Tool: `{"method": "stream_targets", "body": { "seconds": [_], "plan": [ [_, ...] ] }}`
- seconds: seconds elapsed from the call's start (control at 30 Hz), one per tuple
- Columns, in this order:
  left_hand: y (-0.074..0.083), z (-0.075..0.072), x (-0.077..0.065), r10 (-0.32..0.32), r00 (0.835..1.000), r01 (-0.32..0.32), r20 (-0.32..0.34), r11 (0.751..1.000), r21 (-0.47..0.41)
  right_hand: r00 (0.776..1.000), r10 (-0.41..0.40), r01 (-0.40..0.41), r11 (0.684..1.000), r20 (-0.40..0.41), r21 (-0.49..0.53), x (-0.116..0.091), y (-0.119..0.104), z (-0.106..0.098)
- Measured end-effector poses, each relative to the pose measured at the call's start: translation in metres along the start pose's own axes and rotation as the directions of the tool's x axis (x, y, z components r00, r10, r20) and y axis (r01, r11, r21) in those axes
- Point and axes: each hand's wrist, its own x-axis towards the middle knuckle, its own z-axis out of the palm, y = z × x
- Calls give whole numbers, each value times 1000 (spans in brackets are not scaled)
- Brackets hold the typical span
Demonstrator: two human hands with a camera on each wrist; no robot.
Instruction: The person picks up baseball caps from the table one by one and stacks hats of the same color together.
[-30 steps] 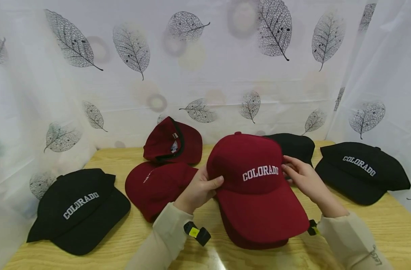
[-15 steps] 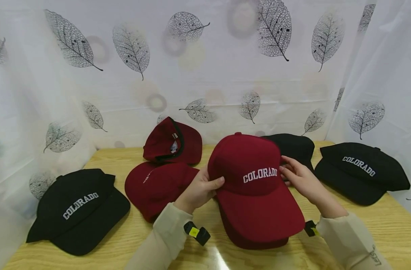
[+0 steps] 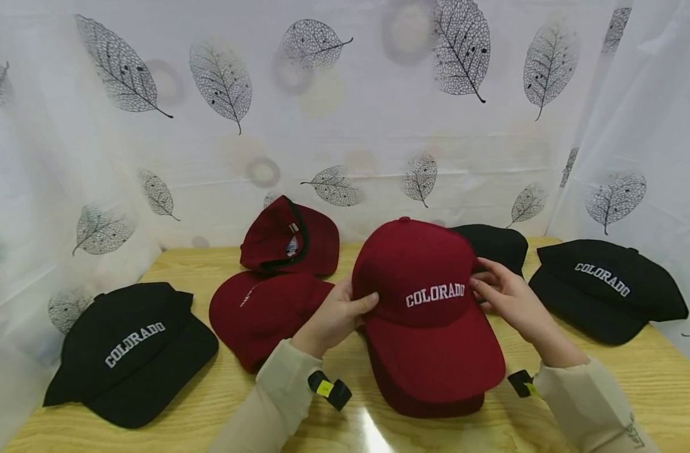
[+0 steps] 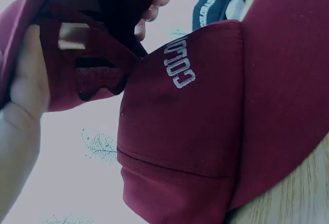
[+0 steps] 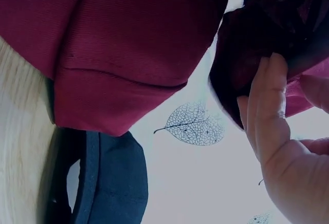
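Both hands hold a dark red baseball cap (image 3: 415, 264) lettered COLORADO, its brim toward me. My left hand (image 3: 339, 314) grips its left side, thumb on the front. At its right edge, my right hand (image 3: 509, 302) pinches the cap between thumb and fingers. In the left wrist view the held cap's inside shows a metal strap buckle (image 4: 73, 35). Below it, mostly hidden in the head view, a second red cap (image 4: 175, 126) stands on the table. The right wrist view shows my right fingers (image 5: 270, 100) against the held cap's dark inner side.
Two more red caps, one on its side (image 3: 265, 314) and one showing its inside (image 3: 265, 239), lie left of centre. Black caps sit at far left (image 3: 135, 352), behind the held cap (image 3: 495, 245) and at right (image 3: 611, 286). A leaf-print curtain (image 3: 345, 126) surrounds the wooden table (image 3: 634, 390).
The held cap has turned slightly, its brim tip moving left, and risen a little. Both hands keep their grip; the other caps have not moved.
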Motion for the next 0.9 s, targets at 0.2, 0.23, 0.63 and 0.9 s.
{"method": "stream_targets", "body": {
  "seconds": [0.2, 0.23, 0.63, 0.9],
  "plan": [
    [0, 1, 3, -77, 990, 86, -114, 994, 71, 999, 30, -30, 999, -19, -13, -2, -3, 0],
    [0, 1, 3, -84, 988, 96, -127, 992, 88, 999, 37, -37, 999, -21, -17, -2, -3, -1],
    [-2, 2, 6, -127, 946, 232, -297, 907, 351, 999, 43, -43, 999, -17, -10, -2, 0, -3],
    [-1, 1, 7, -119, 943, 268, -312, 828, 493, 999, 42, -42, 999, 17, 20, -2, 1, -5]
  ]
}}
